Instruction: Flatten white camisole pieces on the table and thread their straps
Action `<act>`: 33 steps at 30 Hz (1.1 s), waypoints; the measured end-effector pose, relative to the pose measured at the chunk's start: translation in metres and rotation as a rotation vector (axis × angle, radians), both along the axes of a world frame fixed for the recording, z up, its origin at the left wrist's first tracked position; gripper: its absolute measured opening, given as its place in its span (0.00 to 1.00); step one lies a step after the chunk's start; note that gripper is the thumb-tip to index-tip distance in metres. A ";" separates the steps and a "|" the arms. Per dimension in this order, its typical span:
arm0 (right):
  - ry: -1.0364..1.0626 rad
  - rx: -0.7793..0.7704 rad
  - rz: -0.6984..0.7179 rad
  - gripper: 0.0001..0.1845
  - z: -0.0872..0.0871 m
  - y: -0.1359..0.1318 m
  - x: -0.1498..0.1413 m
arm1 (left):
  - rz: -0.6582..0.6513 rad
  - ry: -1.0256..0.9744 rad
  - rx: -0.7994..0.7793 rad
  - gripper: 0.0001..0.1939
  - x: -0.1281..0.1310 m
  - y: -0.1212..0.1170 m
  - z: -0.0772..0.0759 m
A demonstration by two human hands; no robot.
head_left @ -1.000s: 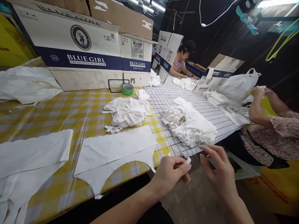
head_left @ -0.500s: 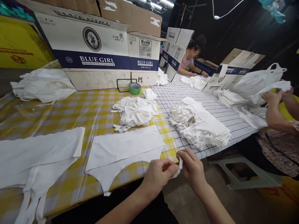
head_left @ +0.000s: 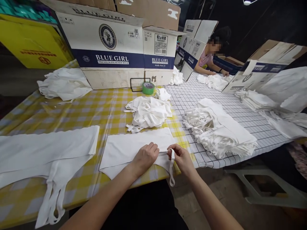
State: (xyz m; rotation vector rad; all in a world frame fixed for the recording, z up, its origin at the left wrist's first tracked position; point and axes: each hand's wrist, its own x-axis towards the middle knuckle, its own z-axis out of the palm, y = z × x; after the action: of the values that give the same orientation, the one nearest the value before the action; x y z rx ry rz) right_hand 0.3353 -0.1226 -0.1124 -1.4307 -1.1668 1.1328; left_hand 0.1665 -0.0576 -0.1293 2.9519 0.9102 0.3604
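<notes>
In the head view, a white garment [head_left: 134, 140], like a cropped top with curved lower edges, lies flat in front of me. Over its lower part rests my left hand [head_left: 146, 156], fingers curled closed; whatever they hold is hidden beneath them. At the garment's right corner, my right hand [head_left: 182, 159] pinches a narrow white shoulder strap [head_left: 171, 172] between thumb and fingers. The strap has a small slider and hangs in a loop past the table edge. To the left lies another white top [head_left: 55, 147], its straps draping over the front edge.
Crumpled white garments [head_left: 148, 111] and a green tape roll [head_left: 148, 88] are beyond my hands. A stack of strappy tops [head_left: 218, 127] lies to the right. Cardboard boxes [head_left: 112, 48] line the back. A co-worker [head_left: 211, 57] sits behind; a plastic stool [head_left: 263, 185] stands at right.
Both hands have moved from beyond the table edge back over the garment, my left hand further left. The strap, earlier bunched between my fingers, now hangs from my right hand. The view has turned left.
</notes>
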 end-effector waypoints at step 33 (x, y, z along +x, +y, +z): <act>-0.694 0.245 0.067 0.12 -0.003 0.025 -0.011 | 0.160 -0.404 -0.529 0.10 -0.003 0.011 0.000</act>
State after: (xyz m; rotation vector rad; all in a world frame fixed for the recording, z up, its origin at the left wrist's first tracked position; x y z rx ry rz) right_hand 0.3241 -0.0979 -0.1151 -1.6457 -1.7705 0.5001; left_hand 0.1635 -0.0470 -0.1290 2.2292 0.9963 0.5884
